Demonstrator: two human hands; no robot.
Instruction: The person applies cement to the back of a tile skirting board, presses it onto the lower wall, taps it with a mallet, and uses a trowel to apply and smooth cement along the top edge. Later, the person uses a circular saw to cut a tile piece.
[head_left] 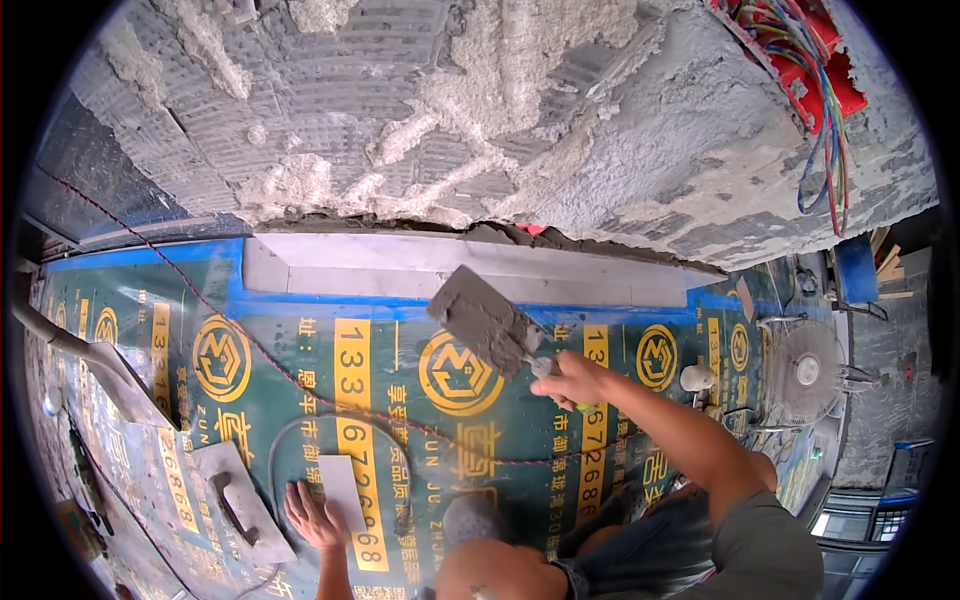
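So, right hand (578, 380)'s gripping a mortar-smeared trowel (490, 320) mid-frame; left hand (314, 516)'s fingers are spread lower left, beside a white rectangular piece (344, 492).

right fingers (556, 387): grip mortar-laden trowel (490, 320) | left fingers (297, 498): beside white piece (345, 492) | green sheeting (275, 336) below

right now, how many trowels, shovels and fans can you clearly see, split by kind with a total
Mortar-smeared trowel, in the right hand's grip: 1
Plastering trowel, lying left of the left hand: 1
Shovel, at the far left: 1
Caged fan, at the right: 1
Total: 4
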